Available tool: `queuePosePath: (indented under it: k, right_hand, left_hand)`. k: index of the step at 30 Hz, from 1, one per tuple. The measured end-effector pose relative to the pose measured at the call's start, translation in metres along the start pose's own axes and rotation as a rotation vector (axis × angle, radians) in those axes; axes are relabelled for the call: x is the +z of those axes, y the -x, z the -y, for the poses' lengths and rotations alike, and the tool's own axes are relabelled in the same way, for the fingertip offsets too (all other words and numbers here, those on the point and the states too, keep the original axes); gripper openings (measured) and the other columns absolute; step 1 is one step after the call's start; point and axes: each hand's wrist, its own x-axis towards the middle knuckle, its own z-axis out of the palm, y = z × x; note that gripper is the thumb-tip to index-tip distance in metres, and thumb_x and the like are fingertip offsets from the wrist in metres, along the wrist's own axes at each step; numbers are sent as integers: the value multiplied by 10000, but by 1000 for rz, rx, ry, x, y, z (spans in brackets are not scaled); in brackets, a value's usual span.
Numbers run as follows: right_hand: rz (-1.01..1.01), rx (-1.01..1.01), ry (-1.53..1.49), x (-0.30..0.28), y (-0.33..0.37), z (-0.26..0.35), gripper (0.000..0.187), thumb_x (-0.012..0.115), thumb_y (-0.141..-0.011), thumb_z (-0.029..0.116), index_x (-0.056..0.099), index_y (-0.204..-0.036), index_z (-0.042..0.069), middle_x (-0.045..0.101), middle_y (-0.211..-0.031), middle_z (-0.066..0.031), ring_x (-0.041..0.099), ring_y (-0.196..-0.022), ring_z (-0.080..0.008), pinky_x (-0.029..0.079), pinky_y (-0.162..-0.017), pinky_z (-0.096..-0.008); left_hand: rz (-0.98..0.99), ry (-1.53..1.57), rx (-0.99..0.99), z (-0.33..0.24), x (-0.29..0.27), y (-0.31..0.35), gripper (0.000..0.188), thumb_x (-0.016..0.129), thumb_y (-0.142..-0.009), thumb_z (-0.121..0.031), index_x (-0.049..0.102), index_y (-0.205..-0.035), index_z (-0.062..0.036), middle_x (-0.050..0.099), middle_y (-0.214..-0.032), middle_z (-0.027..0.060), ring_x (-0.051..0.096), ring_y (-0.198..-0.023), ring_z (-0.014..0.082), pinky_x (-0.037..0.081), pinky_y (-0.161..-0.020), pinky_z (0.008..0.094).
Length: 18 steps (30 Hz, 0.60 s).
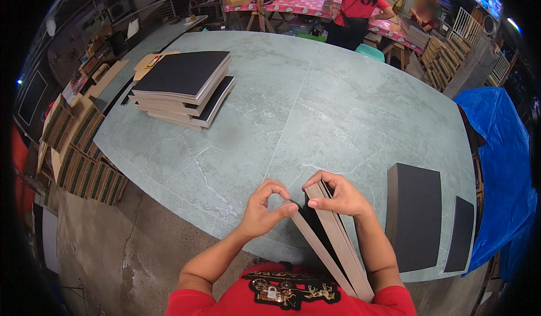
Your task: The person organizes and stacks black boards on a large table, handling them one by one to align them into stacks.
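Observation:
Close to my body at the near table edge, two thick black-covered blocks with pale edges, like books, stand on edge and lean toward me. My left hand (262,210) pinches the top corner of the thinner left book (320,247) between thumb and fingers. With thumb and fingers, my right hand (341,196) grips the thicker right bundle (346,249), which shows several layers. The two blocks spread apart at the far end in a narrow V. Their lower ends meet my red shirt.
A stack of black-covered books (183,76) sits at the table's far left. On the right lie a thick black block (417,217) and a flat black piece (460,234), beside a blue tarp (499,164). Bundled boards (90,172) stand left. A person in red (360,3) stands beyond.

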Motion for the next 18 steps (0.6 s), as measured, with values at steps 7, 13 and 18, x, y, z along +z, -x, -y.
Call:
queuePosePath:
  k: [7, 13, 18]
  right_hand:
    - [-50, -23, -14, 2, 0, 0, 414, 765, -669, 252, 561, -960, 40, 569, -794, 0, 516, -746, -80, 404, -682, -223]
    - [-49, -33, -13, 1, 0, -1, 408, 763, -673, 252, 551, -950, 42, 561, -785, 7, 508, -743, -75, 399, -673, -224]
    - [-46, -52, -43, 1, -1, -5, 394, 754, -689, 254, 556, -954, 40, 568, -794, 1, 514, -750, -81, 404, -684, -232]
  left_hand:
    - [60, 171, -180, -14, 11, -5, 376, 580, -810, -43, 490, -1174, -17, 566, -923, 54, 531, -871, 115, 427, -770, 256]
    - [137, -20, -122, -14, 7, -8, 390, 539, -823, -48, 496, -1208, -4, 559, -962, 71, 511, -906, 110, 411, -809, 250]
    - [123, 64, -146, -14, 8, -8, 382, 552, -821, -57, 500, -1195, -1, 560, -936, 60, 513, -888, 105, 420, -764, 247]
